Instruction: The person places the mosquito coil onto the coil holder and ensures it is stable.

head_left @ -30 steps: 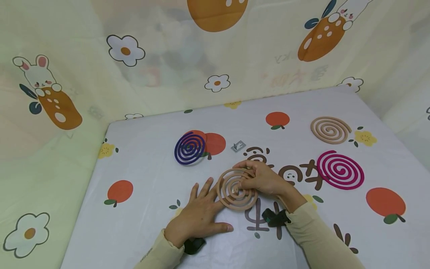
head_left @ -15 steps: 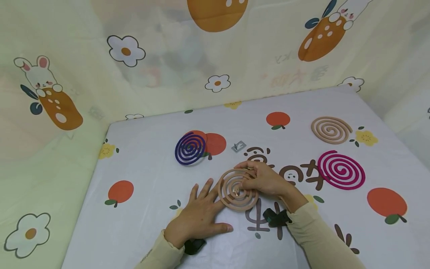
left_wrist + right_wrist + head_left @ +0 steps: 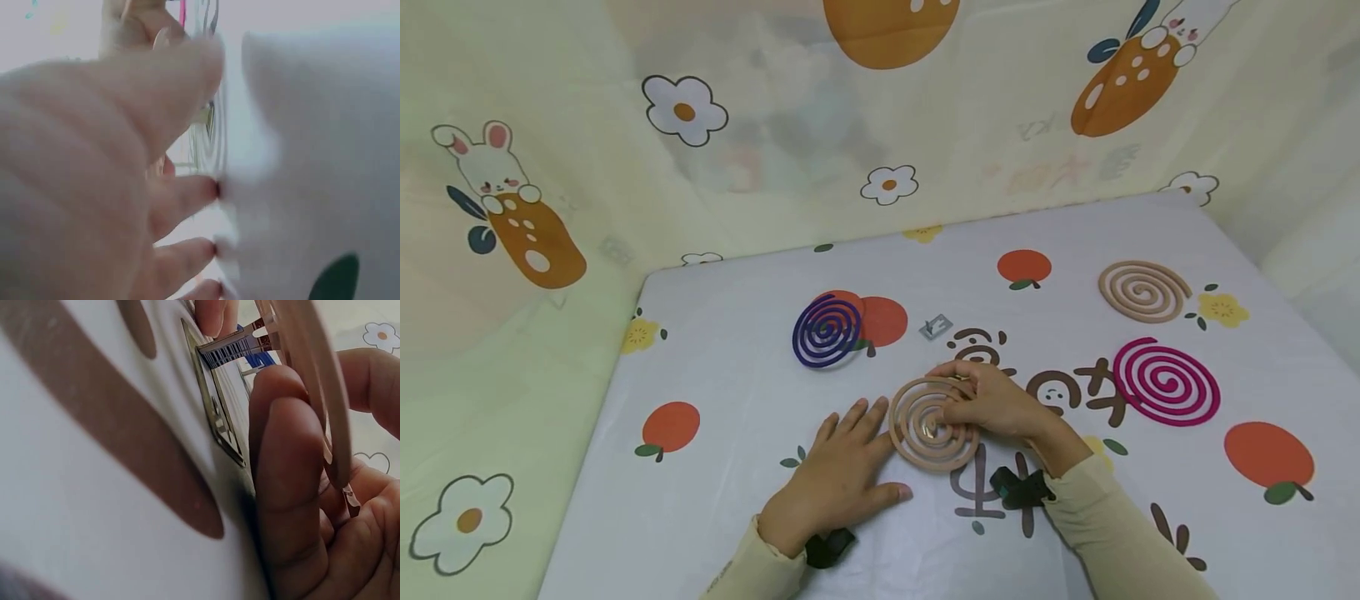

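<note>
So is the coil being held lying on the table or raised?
Raised: the right wrist view shows a gap between the mosquito coil and tablecloth, with a metal stand beneath.

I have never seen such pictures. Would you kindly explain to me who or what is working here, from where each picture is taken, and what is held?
There is no machine here: you see a person's left hand and right hand, both bare. The wide pictures are taken from the person's head; the two close ones, from the left and right wrists. The right hand holds a flat, light-brown spiral coil above a thin, silvery metal stand. The left hand lies beside the coil, fingers spread, on a white cloth with printed fruit. Elsewhere on the cloth are a dark-blue spiral coil, a small flat grey metal piece, a second light-brown spiral coil and a magenta spiral coil.
</note>
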Tool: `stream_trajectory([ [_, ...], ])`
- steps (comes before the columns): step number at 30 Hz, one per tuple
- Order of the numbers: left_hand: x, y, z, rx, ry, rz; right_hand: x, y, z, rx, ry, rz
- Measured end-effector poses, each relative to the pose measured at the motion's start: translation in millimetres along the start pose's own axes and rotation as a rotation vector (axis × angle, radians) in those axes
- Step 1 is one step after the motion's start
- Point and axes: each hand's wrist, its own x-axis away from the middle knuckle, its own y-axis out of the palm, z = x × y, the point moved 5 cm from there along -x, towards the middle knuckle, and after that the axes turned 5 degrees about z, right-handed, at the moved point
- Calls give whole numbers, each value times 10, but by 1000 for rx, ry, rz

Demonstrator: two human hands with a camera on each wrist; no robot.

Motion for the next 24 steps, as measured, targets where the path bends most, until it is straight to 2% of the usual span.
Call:
stream_trajectory([
  [5,-35,-96,-68,4,-7,160,14,-27,-2,53,-6,22],
  [9,-38,-111,-91,50,1,233,19,-36,-11,101,-8,39],
  [15,-50,-94,-92,69,17,253,62,-65,-54,164,7,57],
  [24,-59,-46,-88,49,-12,219,264,-147,-127,244,-30,21],
])
